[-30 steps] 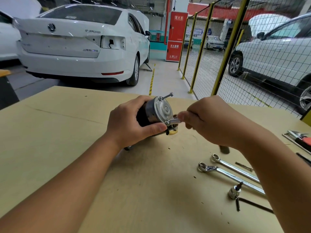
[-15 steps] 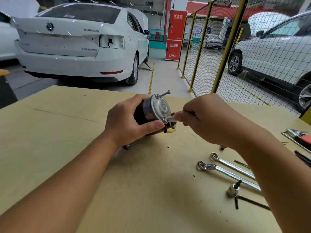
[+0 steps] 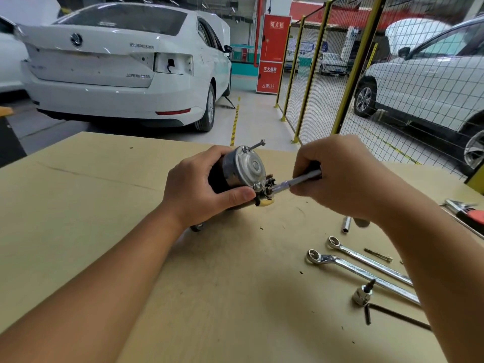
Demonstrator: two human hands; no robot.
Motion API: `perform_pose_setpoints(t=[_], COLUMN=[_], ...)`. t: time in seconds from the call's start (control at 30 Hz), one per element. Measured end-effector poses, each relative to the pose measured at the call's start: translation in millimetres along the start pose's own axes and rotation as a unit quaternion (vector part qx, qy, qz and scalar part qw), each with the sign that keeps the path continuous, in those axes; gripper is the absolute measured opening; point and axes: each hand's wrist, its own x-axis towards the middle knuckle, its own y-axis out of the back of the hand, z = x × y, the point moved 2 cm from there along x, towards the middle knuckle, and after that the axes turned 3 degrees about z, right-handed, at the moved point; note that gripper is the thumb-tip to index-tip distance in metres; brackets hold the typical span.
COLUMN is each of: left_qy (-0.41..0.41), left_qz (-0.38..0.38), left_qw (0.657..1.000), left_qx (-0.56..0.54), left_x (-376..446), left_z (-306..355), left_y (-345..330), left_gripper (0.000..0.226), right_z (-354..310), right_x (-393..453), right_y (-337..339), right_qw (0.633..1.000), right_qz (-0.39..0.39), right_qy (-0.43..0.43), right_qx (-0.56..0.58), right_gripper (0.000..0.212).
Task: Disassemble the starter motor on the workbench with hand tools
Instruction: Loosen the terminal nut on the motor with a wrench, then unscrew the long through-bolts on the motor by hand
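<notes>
While the left hand point(image 3: 207, 187) clamps the starter motor point(image 3: 239, 174) near the tabletop's far edge, the right hand point(image 3: 337, 176) grips a driver point(image 3: 296, 181) at the lower through-bolt point(image 3: 258, 186). Best keep the shaft in line with the bolt!

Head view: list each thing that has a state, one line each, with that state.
Starter motor: lifted off the workbench, gripped by the left hand.
Upper long bolt: backed partway out.
Driver: held by the right hand, tip at the lower bolt.
Two wrenches: lying flat, untouched.
Hex key: lying flat.
</notes>
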Motion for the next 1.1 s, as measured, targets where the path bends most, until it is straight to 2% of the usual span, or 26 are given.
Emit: perform_pose_setpoints(t=[0.13,0.37,0.43,0.5,0.53,0.6,0.7,0.83,1.1], left_qy=[0.0,-0.004,-0.005,-0.002,-0.002,-0.003,-0.003,-0.005,-0.007], left_qz=[0.002,0.001,0.001,0.004,0.005,0.005,0.008,0.008,0.009], left_qw=[1.0,1.0,1.0,1.0,1.0,1.0,1.0,1.0,1.0], left_qx=[0.001,0.005,0.005,0.003,0.003,0.005,0.009,0.007,0.007], left_x=[0,1,0,0,0,1,0,0,1], left_z=[-1,-1,-1,-1,-1,-1,-2,-3,-3], left_y=[0,-1,-1,-1,-1,-1,-1,-2,-2], left_gripper=[0.079,0.08,0.08,0.079,0.079,0.078,0.079,0.079,0.078], right_z=[9,17,17,14,10,1,-7,-8,-12], right_x=[-3,-5,-3,-2,-2,-2,-3,-4,-9], right_y=[-27,-59,-58,-54,-51,-49,-56,-56,-65], right_qw=[0.987,0.982,0.989,0.996,0.988,0.974,0.987,0.987,0.98], right_qz=[-0.142,-0.188,-0.145,-0.027,0.035,0.105,0.105,0.119,0.152], right_qy=[-0.024,-0.014,0.007,0.019,0.02,0.039,0.063,0.081,0.103], right_qx=[-0.066,-0.014,-0.003,0.082,0.151,0.197,0.108,0.073,0.073], right_gripper=[0.019,0.012,0.006,0.007,0.008,0.008,0.008,0.012,0.012])
